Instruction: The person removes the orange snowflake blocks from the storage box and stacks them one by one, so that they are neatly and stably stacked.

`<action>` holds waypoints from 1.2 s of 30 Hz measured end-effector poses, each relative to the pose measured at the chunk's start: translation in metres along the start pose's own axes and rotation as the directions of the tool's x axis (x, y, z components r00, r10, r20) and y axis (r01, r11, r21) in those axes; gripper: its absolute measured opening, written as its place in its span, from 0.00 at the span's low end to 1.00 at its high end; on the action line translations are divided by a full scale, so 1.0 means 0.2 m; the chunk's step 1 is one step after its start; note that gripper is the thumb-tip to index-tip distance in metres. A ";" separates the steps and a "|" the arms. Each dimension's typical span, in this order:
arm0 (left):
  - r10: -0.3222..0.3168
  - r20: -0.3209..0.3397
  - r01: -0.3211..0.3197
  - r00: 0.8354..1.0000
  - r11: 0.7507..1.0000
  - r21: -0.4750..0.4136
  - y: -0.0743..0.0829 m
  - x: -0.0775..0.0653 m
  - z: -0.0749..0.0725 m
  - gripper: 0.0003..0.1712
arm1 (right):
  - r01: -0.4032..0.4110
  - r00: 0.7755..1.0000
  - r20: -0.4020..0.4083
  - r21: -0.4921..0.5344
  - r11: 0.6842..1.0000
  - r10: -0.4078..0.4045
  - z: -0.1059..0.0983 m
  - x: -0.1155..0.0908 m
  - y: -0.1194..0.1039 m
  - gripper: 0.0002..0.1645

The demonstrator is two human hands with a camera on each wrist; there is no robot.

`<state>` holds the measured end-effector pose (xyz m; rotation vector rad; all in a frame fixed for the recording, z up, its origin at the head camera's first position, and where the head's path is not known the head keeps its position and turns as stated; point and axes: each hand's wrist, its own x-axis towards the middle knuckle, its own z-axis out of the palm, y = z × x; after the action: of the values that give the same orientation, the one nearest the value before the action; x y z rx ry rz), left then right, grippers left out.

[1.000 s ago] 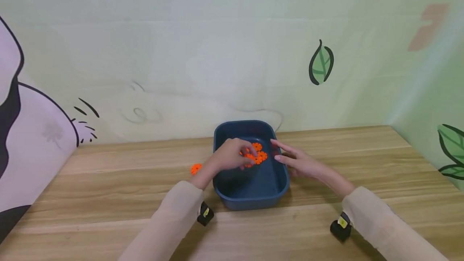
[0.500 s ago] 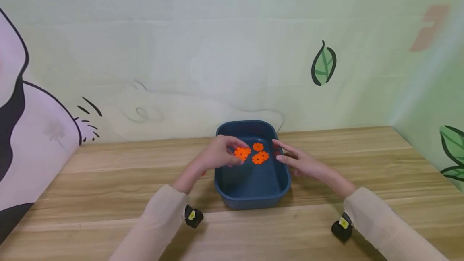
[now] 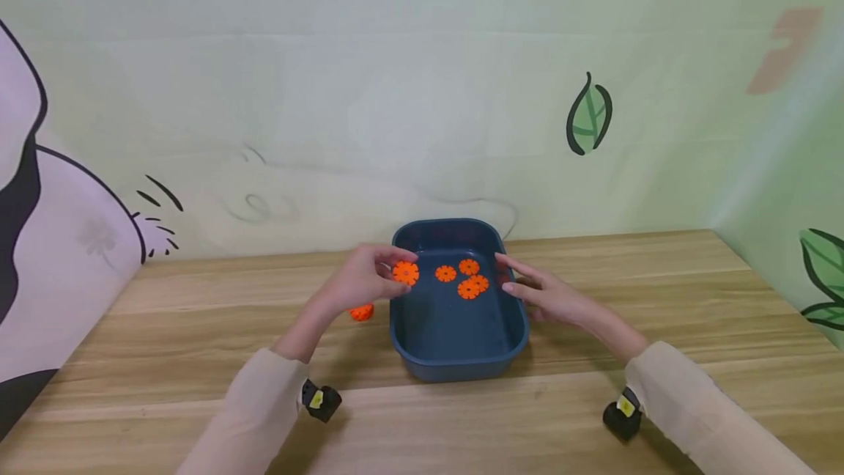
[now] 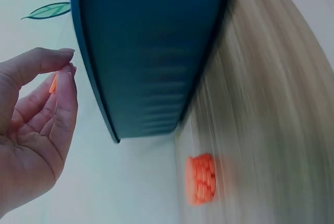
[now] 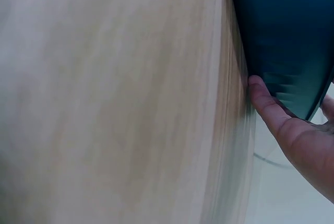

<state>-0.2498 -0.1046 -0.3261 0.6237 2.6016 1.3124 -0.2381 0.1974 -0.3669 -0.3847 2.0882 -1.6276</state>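
In the head view, my left hand [image 3: 359,277] pinches an orange flower-shaped disc [image 3: 405,273] above the left rim of a dark blue bin [image 3: 459,371]. The left wrist view shows the disc's orange edge [image 4: 53,84] between thumb and fingers. Several similar loose discs [image 3: 469,289] lie on the bin's floor, two of them overlapping. On the table just left of the bin sits a stack of orange discs [image 4: 202,179], partly behind my left hand in the head view. My right hand [image 3: 557,300] rests at the bin's right wall, its fingers fairly straight and reaching over the rim.
The bin stands on a wood-grain table [image 3: 567,416], near its back edge. Behind it hangs a pale green wall cloth [image 3: 395,116] with printed leaves. A small black wrist device [image 3: 323,400] is strapped under the left sleeve, another device [image 3: 622,416] under the right.
My left hand has moved left from over the bin's middle to its left rim, carrying a disc. One disc now lies alone on the bin floor. The right hand has stayed put.
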 end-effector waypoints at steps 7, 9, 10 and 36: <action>-0.005 -0.035 0.005 0.999 1.000 -0.007 -0.05 -0.05 -0.06 0.25 | 0.004 1.000 0.002 -0.002 1.000 -0.004 0.00 0.00 0.00 0.40; -0.004 -0.051 0.004 0.999 1.000 0.003 -0.06 -0.06 -0.07 0.25 | 0.007 1.000 0.004 -0.001 1.000 -0.007 0.00 0.00 0.00 0.40; -0.011 -0.061 0.012 0.998 1.000 0.007 -0.07 -0.06 -0.08 0.25 | 0.007 1.000 0.004 0.004 1.000 -0.007 0.00 0.00 0.00 0.40; -0.068 -0.050 0.071 0.996 0.996 0.050 -0.33 -0.12 -0.14 0.23 | 0.020 1.000 0.006 0.013 1.000 -0.020 0.00 0.00 0.01 0.39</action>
<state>-0.2566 -0.1693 -0.3629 0.5106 2.6777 1.2578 -0.2384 0.1965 -0.3683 -0.4069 2.0752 -1.6481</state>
